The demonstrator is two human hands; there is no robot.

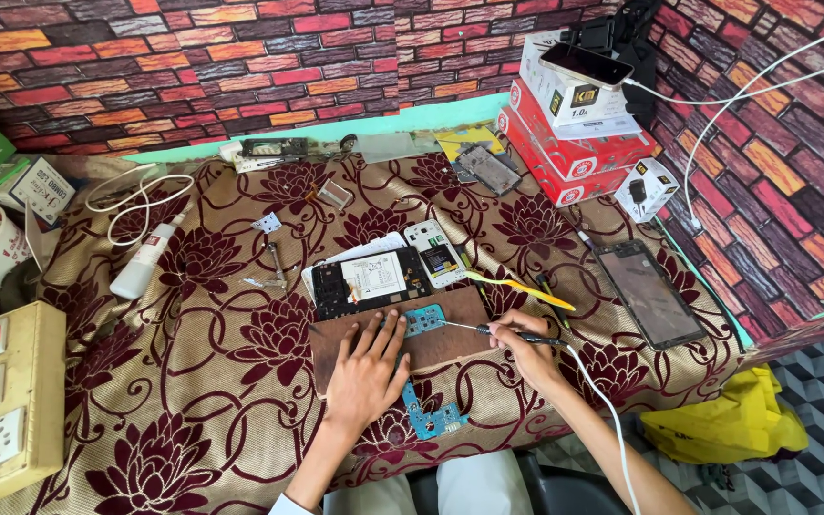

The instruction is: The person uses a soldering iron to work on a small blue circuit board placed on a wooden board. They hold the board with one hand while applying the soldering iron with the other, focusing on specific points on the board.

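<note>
We see our left hand (366,367) lying flat, grip released, on the brown board (450,343). At three o'clock, our right hand (524,348) pinches the soldering iron (498,331), tip on the blue circuit board (423,319).

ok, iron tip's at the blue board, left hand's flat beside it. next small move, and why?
Probably ease the soldering iron tip down onto the small blue circuit board. The left hand lies flat on the brown board beside it, and the right hand holds the iron.
</note>
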